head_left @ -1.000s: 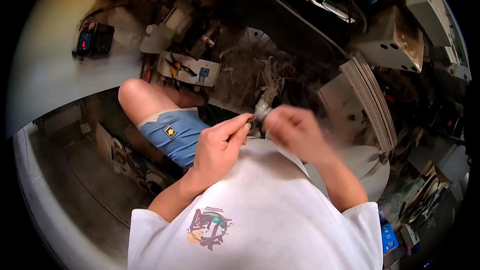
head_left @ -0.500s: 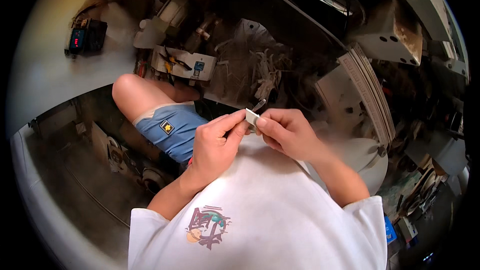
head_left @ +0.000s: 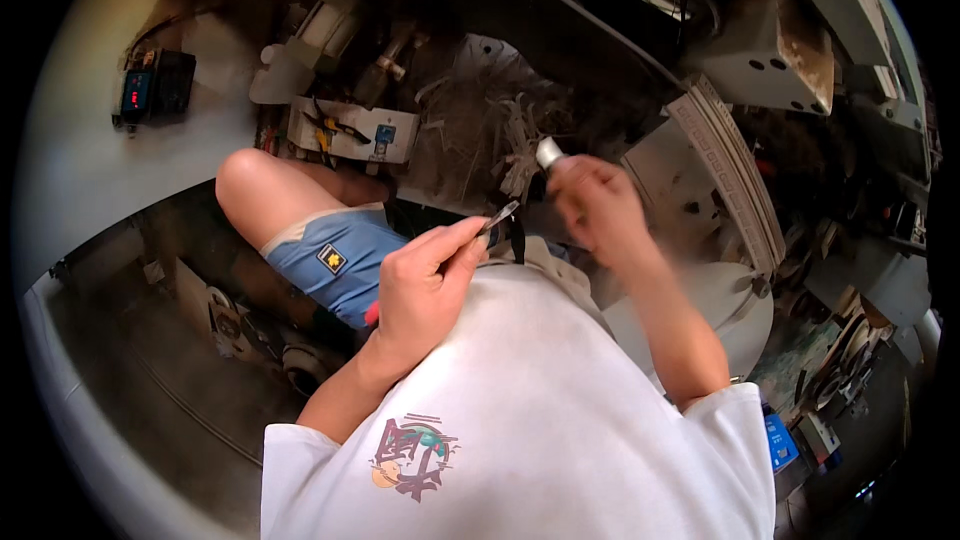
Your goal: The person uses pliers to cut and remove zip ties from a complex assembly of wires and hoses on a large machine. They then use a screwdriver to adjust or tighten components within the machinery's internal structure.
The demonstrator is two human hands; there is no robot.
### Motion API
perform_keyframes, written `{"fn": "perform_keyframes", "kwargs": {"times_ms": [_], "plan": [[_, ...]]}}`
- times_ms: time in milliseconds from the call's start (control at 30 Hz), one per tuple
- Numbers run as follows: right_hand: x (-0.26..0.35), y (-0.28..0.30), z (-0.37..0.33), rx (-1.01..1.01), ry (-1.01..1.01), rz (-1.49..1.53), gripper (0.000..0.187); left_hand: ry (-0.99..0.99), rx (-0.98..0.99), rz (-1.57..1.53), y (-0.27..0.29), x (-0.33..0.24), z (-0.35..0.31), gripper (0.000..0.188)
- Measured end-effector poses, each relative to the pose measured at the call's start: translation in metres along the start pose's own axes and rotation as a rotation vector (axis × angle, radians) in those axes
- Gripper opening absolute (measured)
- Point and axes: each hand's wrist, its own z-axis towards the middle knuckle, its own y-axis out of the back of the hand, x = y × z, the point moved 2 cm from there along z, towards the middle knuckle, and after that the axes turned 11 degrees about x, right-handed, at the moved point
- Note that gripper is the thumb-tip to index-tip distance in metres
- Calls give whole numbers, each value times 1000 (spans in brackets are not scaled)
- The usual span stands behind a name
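In front of my torso, my left hand (head_left: 428, 282) is closed on a slim tool with a flat, pointed metal blade (head_left: 502, 215). The blade sticks out past the fingertips, angled up and to the right. A bit of red shows by the wrist, but I cannot tell whether it belongs to this tool. Farther out and to the right, my right hand (head_left: 603, 208) is smeared by motion. It grips a small white flat piece (head_left: 548, 152), whose far end shows beyond the fingers. The two hands are apart.
Ahead lies a pile of thin pale offcuts (head_left: 518, 145). Yellow-and-black pliers (head_left: 330, 128) rest on a white box (head_left: 350, 145). A device with a red display (head_left: 140, 92) stands on the pale table (head_left: 80, 175) at left. Decorated strips (head_left: 728, 175) lean at right.
My right hand has pulled the white piece away from my left hand, moving up and right. The tool's blade now shows fully at my left fingertips.
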Motion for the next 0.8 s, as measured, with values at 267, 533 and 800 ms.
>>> {"fn": "perform_keyframes", "kwargs": {"times_ms": [267,533,800], "plan": [[4,-33,-27,248,133,-86,30,-61,45,-199,3,17,6,18],[11,-55,-38,398,32,-110,30,68,77,-434,6,5,7,28],[3,-67,-33,322,9,-204,30,-147,106,-425,2,6,-6,28]]}}
